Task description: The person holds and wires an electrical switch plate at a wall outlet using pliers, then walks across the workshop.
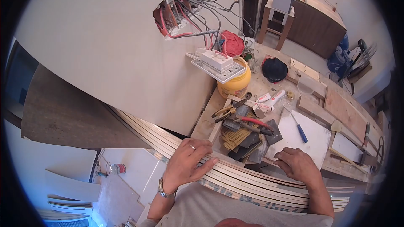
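Note:
My left hand (188, 162), with a ring and a wristwatch, rests on a curved stack of thin pale strips (248, 180); its fingers lie on the top strips, thumb apart. On the right, my right hand (298, 164) hangs just above the stack's inner edge with bent fingers, and nothing shows between them. Between the hands and beyond the stack sits an open box of sandpaper pieces (235, 136), with red-handled pliers (256, 122) and yellow-handled pliers (227, 111) on top. A blue screwdriver (301, 133) lies on a white board (290, 143) beyond my right hand.
Wires (214, 6) come out of a wall hole to a hanging switch plate (216, 65). Below it stands a yellow tub (235, 84). A black bundle (275, 69), small tubes (277, 96) and wooden pieces (345, 113) lie on the bench. A large brown panel (71, 109) extends left.

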Demonstrator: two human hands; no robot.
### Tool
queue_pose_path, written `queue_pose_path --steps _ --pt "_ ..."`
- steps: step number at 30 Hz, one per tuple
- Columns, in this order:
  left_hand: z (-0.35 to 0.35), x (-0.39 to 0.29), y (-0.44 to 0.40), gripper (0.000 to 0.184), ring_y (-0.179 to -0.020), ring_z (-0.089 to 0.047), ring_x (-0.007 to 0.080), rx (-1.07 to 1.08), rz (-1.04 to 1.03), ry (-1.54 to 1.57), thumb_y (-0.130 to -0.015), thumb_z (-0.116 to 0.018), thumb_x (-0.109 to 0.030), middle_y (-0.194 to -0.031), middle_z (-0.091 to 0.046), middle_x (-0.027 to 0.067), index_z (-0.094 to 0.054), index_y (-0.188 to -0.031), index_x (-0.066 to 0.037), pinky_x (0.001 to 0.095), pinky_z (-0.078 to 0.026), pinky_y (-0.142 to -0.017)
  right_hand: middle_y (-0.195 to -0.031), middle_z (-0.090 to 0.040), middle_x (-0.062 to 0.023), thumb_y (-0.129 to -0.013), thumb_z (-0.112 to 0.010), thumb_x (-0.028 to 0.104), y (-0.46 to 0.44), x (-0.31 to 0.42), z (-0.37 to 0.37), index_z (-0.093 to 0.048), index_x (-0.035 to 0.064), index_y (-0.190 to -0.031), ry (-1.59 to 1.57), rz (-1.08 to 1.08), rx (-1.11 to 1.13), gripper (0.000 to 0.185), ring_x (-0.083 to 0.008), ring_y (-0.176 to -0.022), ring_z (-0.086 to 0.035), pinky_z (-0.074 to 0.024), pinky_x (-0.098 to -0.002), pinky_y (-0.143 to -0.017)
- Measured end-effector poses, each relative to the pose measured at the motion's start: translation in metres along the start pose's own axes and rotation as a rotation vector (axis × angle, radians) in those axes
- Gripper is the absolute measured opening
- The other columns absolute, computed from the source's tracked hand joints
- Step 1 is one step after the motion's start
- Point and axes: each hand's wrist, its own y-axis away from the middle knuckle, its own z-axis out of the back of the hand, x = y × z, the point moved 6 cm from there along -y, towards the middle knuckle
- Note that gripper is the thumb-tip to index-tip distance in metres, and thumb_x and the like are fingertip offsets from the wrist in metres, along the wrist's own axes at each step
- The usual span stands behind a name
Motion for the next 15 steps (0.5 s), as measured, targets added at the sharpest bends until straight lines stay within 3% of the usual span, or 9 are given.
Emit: queue_pose_path --steps 12,15 --pt "0.0012 0.0022 0.0011 0.028 -0.093 -0.071 0.0272 -0.008 0.026 0.007 -0.086 -0.089 -0.020 -0.114 -0.077 0.0117 -0.072 -0.102 -0.005 0.0421 -0.054 -0.090 -0.093 -0.067 -0.0136 -0.100 -0.073 0.028 0.0000 -0.0008 0.0009 -0.071 0.0092 -0.106 -0.003 -0.004 -0.018 0.020 -0.0385 -0.087 -0.070 -0.0553 -0.0495 -0.080" --pt "0.0019 0.0016 0.0014 0.028 -0.093 -0.071 0.0273 -0.016 0.022 0.004 -0.086 -0.089 -0.020 -0.114 -0.077 0.0115 -0.072 -0.102 -0.005 0.0415 -0.054 -0.090 -0.097 -0.072 -0.0140 -0.096 -0.076 0.021 -0.0011 0.0007 0.0020 -0.074 0.0084 -0.109 0.020 -0.011 -0.006 0.017 -0.0381 -0.091 -0.071 -0.0575 -0.0492 -0.078"
